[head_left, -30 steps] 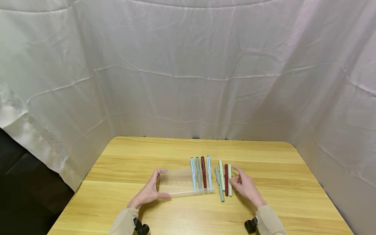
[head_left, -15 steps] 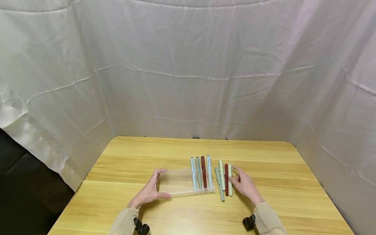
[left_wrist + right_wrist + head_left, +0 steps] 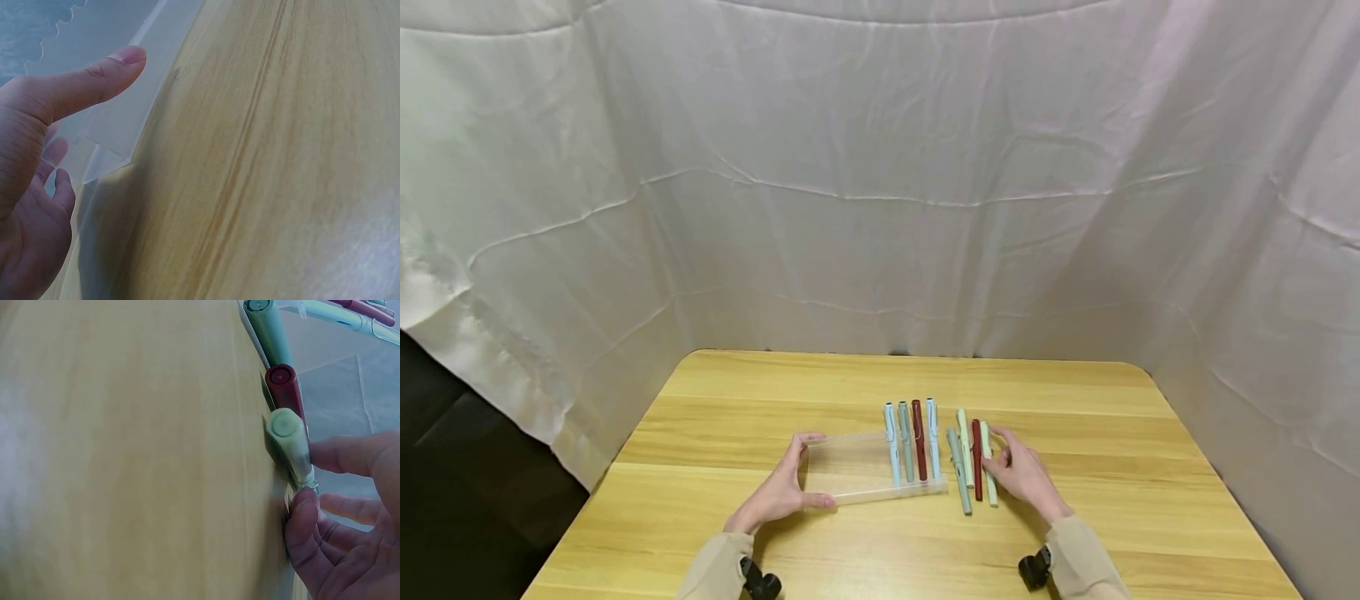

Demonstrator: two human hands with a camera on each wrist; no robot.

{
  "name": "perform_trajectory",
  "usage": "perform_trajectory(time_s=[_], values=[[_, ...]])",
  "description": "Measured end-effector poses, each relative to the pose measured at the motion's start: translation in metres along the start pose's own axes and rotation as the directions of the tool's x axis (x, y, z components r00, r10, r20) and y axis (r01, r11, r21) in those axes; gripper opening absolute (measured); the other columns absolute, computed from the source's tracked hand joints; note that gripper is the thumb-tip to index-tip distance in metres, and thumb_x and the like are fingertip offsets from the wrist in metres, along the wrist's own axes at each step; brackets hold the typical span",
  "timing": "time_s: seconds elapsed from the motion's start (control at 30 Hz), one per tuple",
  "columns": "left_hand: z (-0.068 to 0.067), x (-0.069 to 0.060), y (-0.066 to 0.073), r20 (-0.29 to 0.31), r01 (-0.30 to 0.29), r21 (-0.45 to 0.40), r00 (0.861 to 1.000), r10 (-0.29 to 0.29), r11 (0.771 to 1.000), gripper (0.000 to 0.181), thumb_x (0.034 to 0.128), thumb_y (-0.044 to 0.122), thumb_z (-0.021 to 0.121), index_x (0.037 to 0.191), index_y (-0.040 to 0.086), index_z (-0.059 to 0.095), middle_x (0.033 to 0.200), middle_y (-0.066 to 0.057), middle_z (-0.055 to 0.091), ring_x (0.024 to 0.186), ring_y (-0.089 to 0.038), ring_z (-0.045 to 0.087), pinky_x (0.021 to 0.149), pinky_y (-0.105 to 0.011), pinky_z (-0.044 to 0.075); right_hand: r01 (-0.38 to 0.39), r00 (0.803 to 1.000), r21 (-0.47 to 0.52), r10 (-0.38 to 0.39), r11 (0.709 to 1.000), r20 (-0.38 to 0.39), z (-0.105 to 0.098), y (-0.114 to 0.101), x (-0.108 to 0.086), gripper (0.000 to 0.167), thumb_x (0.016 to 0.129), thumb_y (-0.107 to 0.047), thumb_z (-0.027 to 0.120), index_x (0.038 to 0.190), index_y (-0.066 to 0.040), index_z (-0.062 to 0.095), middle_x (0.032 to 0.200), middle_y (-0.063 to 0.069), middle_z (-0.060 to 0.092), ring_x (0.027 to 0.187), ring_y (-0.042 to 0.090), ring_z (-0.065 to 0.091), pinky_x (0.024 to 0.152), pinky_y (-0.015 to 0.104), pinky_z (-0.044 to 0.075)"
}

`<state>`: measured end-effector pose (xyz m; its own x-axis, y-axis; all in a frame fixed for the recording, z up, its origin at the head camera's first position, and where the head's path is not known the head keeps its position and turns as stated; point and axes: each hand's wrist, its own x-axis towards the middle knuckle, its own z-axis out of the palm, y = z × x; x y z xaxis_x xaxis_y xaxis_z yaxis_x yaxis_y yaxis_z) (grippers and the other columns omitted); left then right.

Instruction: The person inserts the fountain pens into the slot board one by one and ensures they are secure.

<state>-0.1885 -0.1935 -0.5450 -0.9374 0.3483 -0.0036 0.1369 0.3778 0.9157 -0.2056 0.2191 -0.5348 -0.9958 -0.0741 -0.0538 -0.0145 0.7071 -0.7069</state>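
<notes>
With left grip (image 3: pixel 775 490), spread from near edge to far edge, holding clear rack (image 3: pixel 850 467) by its left end. Looks like light, stiff, perhaps brittle plastic; best not squeezed. Next, across the rack's right part, four pens (image 3: pixel 920 442). Then, on table (image 3: pixel 895 554), three loose pens (image 3: pixel 977 462); just right of these, pinching pale green pen (image 3: pixel 290 439) with right grip (image 3: pixel 1026 477). Probably light, rigid, smooth, prone to roll: take mid-barrel, finger and thumb opposed.
</notes>
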Motion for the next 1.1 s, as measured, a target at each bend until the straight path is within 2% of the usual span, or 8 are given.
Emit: perform_trajectory(time_s=[0.17,0.4,0.57,0.7,0.9,1.1], values=[[0.0001,0.0001,0.0002,0.002,-0.012,0.004,1.000,0.012,1.000,0.102,0.0666,0.019,0.093,0.147,0.009,0.030,0.160,-0.021,0.026,0.154,-0.046,0.015,0.128,-0.059,0.011,-0.011,1.000,-0.011,0.011,1.000,0.007,-0.0008,-0.0006,0.0004,0.063,0.095,-0.020,0.066,0.150,-0.001,0.040,0.080,0.002,0.058,0.066,0.011,0.049,0.056,0.022,0.040],[-0.0001,0.0000,0.0014,0.002,-0.009,0.004,1.000,0.009,1.000,0.101,0.0671,0.019,0.093,0.146,0.009,0.030,0.160,-0.020,0.026,0.155,-0.045,0.015,0.129,-0.059,0.011,-0.027,1.000,-0.003,0.027,1.000,0.013,-0.0012,0.0017,0.0060,0.059,0.099,-0.020,0.060,0.151,-0.002,0.038,0.074,0.001,0.057,0.052,0.011,0.047,0.047,0.022,0.041],[0.0001,-0.0001,0.0015,-0.004,-0.008,0.004,1.000,0.008,1.000,0.101,0.0669,0.018,0.093,0.146,0.009,0.031,0.160,-0.020,0.027,0.155,-0.044,0.016,0.129,-0.059,0.012,-0.034,0.998,0.001,0.034,0.999,0.047,-0.0028,0.0030,0.0075,0.068,0.093,-0.012,0.064,0.153,-0.001,0.033,0.076,0.002,0.057,0.058,0.013,0.050,0.051,0.023,0.042],[0.0001,-0.0006,0.0020,-0.006,-0.001,0.006,1.000,0.001,1.000,0.101,0.0667,0.018,0.093,0.146,0.009,0.031,0.160,-0.020,0.026,0.155,-0.046,0.015,0.128,-0.059,0.012,-0.041,0.996,0.006,0.041,0.999,0.079,-0.0047,0.0030,0.0073,0.075,0.092,-0.012,0.067,0.155,0.002,0.028,0.077,0.002,0.056,0.063,0.014,0.050,0.055,0.024,0.042],[0.0001,-0.0007,0.0019,-0.001,0.001,0.007,1.000,-0.001,1.000,0.102,0.0661,0.018,0.093,0.146,0.009,0.031,0.160,-0.020,0.026,0.155,-0.045,0.015,0.129,-0.059,0.011,-0.062,0.993,0.035,0.058,0.997,0.106,-0.0053,0.0014,0.0065,0.065,0.097,-0.017,0.059,0.153,0.004,0.032,0.069,-0.001,0.053,0.051,0.011,0.047,0.047,0.023,0.043],[-0.0002,-0.0005,0.0016,0.000,-0.005,0.006,1.000,0.005,1.000,0.102,0.0664,0.018,0.093,0.146,0.009,0.030,0.159,-0.020,0.027,0.155,-0.045,0.015,0.129,-0.059,0.011,-0.070,0.993,0.043,0.065,0.997,0.097,-0.0033,0.0015,0.0063,0.062,0.097,-0.013,0.057,0.151,0.006,0.035,0.068,0.000,0.053,0.049,0.012,0.047,0.044,0.023,0.043]])
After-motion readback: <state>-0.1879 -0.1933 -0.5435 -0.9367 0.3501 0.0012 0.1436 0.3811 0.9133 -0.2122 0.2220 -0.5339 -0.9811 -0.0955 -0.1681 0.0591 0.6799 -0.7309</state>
